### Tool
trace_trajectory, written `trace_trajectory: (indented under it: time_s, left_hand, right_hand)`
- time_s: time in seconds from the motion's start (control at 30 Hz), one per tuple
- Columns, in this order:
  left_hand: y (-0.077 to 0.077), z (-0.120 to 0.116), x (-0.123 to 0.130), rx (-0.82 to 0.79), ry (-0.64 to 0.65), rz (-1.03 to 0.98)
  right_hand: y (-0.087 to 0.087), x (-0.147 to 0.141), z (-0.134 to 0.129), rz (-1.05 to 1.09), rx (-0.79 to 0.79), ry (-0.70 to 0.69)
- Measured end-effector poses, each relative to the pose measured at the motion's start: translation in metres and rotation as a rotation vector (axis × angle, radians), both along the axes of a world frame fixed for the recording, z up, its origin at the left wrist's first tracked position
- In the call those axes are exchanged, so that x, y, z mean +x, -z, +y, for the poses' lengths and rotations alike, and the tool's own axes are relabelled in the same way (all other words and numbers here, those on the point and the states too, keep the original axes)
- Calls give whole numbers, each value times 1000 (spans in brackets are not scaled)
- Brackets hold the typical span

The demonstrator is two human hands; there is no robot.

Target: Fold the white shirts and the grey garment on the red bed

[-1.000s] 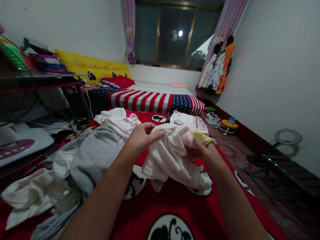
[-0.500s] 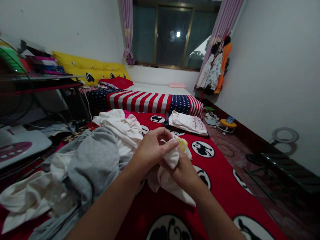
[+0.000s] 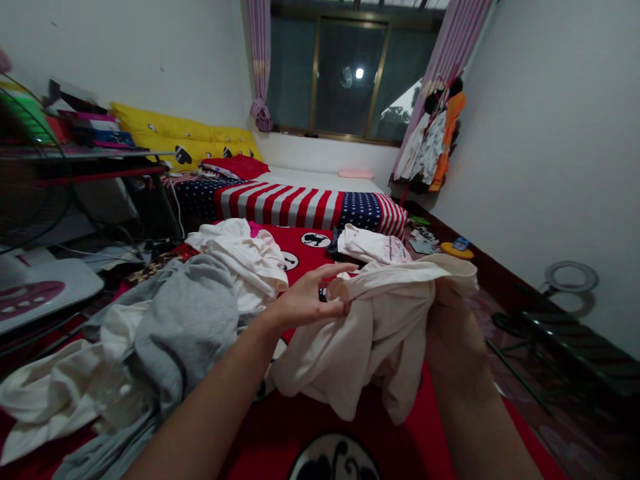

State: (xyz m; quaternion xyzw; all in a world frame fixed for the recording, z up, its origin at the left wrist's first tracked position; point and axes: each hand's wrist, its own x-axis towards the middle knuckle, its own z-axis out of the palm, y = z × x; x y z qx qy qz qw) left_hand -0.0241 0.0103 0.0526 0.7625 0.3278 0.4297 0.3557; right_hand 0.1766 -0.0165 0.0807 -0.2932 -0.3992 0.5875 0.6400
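Observation:
Both my hands hold up a cream-white garment [image 3: 380, 333] above the red patterned blanket [image 3: 300, 427]. My left hand [image 3: 310, 300] pinches its upper left edge between thumb and fingers. My right hand [image 3: 450, 333] grips the upper right edge, with cloth draped over its fingers. The garment hangs stretched between them in loose folds. A pile of clothes lies to my left: a grey garment [image 3: 190, 320] and white garments [image 3: 245, 257].
A folded white garment [image 3: 373, 245] lies farther on the blanket. Beyond is a stars-and-stripes cover [image 3: 300, 200], yellow pillows [image 3: 175, 133] and a window [image 3: 345, 73]. Clothes hang on a rack [image 3: 433, 140] at right. A cluttered desk [image 3: 75, 153] stands at left.
My hands were bunched together on the garment; they have moved apart, my right hand going right and pulling the cloth wide between them.

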Motion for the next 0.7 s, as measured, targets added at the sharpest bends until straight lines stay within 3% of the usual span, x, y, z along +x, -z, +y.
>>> trace_trajectory:
  time_s: [0.07, 0.17, 0.37, 0.53, 0.7]
  left_hand:
    - [-7, -8, 8, -16, 49, -81]
    - [-12, -14, 13, -61, -14, -122]
    - [-9, -14, 10, 71, -55, 16]
    - [-11, -17, 13, 105, -129, 94]
    - [-8, -7, 9, 12, -252, -38]
  right_hand:
    - [2, -2, -1, -1, -68, -78]
    - [6, -3, 0, 9, -87, -75]
    - [11, 0, 2, 16, -131, -42]
    - [11, -5, 2, 25, -173, -112]
    - [9, -3, 3, -170, -66, 7]
